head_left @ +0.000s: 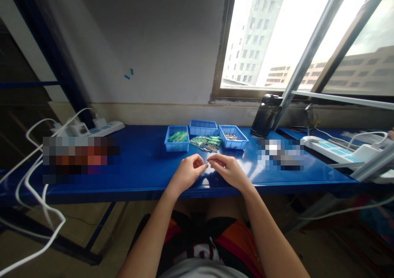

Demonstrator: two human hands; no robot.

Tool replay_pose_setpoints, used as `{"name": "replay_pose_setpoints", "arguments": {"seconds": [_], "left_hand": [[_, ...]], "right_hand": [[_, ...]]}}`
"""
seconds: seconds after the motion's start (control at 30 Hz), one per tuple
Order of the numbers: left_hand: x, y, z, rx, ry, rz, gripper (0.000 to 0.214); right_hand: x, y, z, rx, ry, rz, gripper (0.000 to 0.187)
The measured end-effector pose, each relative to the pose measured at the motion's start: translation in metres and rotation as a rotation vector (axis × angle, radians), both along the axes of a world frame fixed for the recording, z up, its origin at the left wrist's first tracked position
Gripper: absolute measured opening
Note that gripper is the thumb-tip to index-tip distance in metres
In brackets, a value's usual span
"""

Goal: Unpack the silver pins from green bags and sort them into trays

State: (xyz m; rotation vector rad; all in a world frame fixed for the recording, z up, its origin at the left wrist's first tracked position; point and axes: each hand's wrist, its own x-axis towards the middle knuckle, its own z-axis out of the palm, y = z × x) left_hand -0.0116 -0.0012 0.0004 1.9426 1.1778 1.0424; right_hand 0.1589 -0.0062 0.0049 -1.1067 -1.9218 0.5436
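My left hand and my right hand meet fingertip to fingertip above the near part of the blue table. Both are pinched closed around a tiny pale, shiny piece, mostly covered by the fingers; its kind is too small to tell. Just beyond them lies a loose pile of slim metal pieces, screw-like in shape. Green-printed clear plastic bags lie against that pile. More small metal pieces fill the bottom of the right blue bin.
The left blue bin holds green bags; another blue bin stands at the back. A black bottle is near the window. Power strips with white cables sit at both sides. Blurred patches cover things left and right.
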Motion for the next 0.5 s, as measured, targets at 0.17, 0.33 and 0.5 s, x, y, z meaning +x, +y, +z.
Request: {"name": "replay_pose_setpoints", "arguments": {"seconds": [0.17,0.33,0.5], "left_hand": [[-0.0003,-0.0005,0.0017,-0.004,-0.028,0.022,0.022],[-0.0010,-0.0019,0.0018,0.001,-0.054,0.040,0.019],[-0.0008,-0.0021,0.0020,-0.014,-0.080,0.047,0.015]], "right_hand": [[0.0002,0.0012,-0.0010,-0.007,-0.017,-0.012,0.019],[0.0008,0.0027,-0.0026,-0.016,-0.036,-0.020,0.018],[0.0010,0.0034,-0.0027,-0.026,-0.031,-0.019,0.020]]}}
